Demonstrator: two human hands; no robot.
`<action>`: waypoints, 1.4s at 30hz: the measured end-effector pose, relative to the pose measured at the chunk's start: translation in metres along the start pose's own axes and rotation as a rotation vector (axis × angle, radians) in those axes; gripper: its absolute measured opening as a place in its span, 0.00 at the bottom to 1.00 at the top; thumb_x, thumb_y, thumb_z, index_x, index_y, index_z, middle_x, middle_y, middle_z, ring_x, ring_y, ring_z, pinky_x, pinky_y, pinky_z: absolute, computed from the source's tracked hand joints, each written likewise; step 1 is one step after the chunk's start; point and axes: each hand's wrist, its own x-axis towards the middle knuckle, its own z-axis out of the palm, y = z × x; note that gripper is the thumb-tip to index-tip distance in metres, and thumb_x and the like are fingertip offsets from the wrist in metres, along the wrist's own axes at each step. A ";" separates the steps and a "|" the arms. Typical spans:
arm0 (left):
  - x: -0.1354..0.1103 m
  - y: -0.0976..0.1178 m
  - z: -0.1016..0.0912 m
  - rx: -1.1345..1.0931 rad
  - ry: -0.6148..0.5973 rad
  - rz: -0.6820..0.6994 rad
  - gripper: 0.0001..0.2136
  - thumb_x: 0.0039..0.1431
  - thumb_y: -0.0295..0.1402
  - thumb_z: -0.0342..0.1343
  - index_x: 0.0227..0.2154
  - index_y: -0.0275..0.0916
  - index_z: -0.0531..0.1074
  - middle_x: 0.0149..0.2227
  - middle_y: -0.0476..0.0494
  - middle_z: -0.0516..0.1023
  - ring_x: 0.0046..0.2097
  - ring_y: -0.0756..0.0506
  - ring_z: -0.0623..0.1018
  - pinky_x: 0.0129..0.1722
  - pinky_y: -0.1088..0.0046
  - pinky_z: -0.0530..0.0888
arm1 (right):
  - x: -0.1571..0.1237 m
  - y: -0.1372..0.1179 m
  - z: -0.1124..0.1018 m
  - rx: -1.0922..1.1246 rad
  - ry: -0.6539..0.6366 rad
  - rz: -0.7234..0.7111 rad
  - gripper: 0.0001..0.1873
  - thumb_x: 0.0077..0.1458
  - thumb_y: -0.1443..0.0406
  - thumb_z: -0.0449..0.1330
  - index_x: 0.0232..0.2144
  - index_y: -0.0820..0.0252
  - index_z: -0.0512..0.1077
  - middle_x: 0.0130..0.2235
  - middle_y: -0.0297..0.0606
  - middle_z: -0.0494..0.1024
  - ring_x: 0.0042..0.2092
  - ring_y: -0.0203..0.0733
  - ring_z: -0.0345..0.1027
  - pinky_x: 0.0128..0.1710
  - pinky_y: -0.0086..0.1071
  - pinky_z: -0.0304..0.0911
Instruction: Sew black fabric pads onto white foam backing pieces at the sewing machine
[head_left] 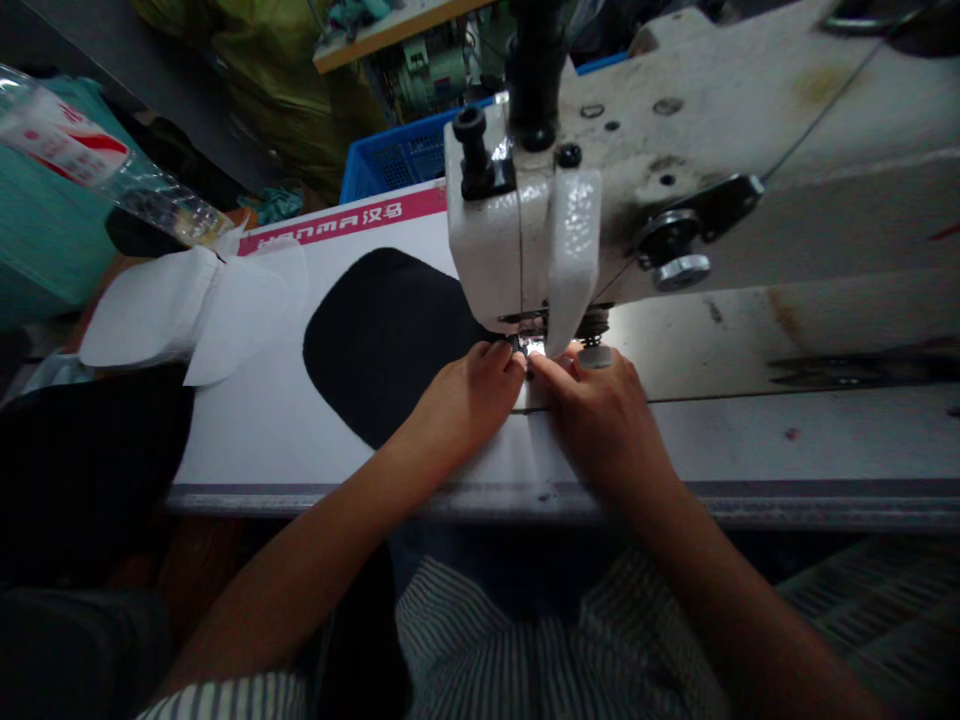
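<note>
White sheet material (pixel 247 400) runs under the foot of the sewing machine, and a rounded black patch (pixel 382 345) sits on it just left of the needle area. The sheet lies flat across the table, with a soft fold rising between the two wrists. Its near edge reaches the grey metal front edge (pixel 450 498) of the surface (pixel 787 440).

The left hand (pixel 469 400) is curled over, its fingertips (pixel 499 352) coming down on the sheet right beside the presser foot (pixel 536 345). The right hand (pixel 600 420) reaches in from the other side with its fingers (pixel 547 372) stretched toward the same spot. The two hands nearly meet there, both bent and pressing close to the foot. From here I cannot tell whether either one is actually pinching the sheet or only bearing down on it.

Above them rises the white head of the industrial sewing machine (pixel 517 230), its paint worn and stained, with a dark knob (pixel 679 270) on its side. A pile of white cut pieces (pixel 195 315) lies to the left of the patch, beyond which a dark heap of cloth (pixel 82 470) sits lower down. A pink printed band (pixel 341 225) crosses the far edge of the sheet, and a blue plastic crate (pixel 397 160) stands behind it. A clear plastic bottle (pixel 97 150) lies at the upper left. Striped sleeves (pixel 225 705) show at the bottom.
</note>
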 end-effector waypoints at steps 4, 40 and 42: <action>0.017 0.024 -0.015 0.014 -0.120 -0.127 0.10 0.68 0.18 0.51 0.43 0.30 0.76 0.39 0.37 0.81 0.43 0.43 0.82 0.40 0.71 0.77 | 0.001 0.000 -0.002 0.045 0.016 0.000 0.17 0.67 0.68 0.54 0.53 0.56 0.77 0.45 0.47 0.77 0.44 0.51 0.63 0.45 0.45 0.59; -0.091 -0.017 0.006 -0.405 0.060 0.110 0.28 0.64 0.47 0.62 0.60 0.35 0.72 0.61 0.31 0.74 0.60 0.32 0.73 0.59 0.47 0.73 | -0.068 -0.034 -0.006 0.195 0.035 -0.144 0.22 0.61 0.74 0.56 0.56 0.58 0.74 0.51 0.47 0.75 0.51 0.53 0.65 0.62 0.61 0.60; -0.091 -0.020 0.007 -0.504 0.086 0.072 0.18 0.69 0.39 0.58 0.57 0.38 0.75 0.60 0.36 0.77 0.60 0.36 0.74 0.60 0.50 0.73 | -0.064 -0.034 -0.004 0.253 0.053 -0.116 0.21 0.62 0.74 0.55 0.56 0.59 0.73 0.50 0.46 0.76 0.50 0.52 0.66 0.63 0.60 0.59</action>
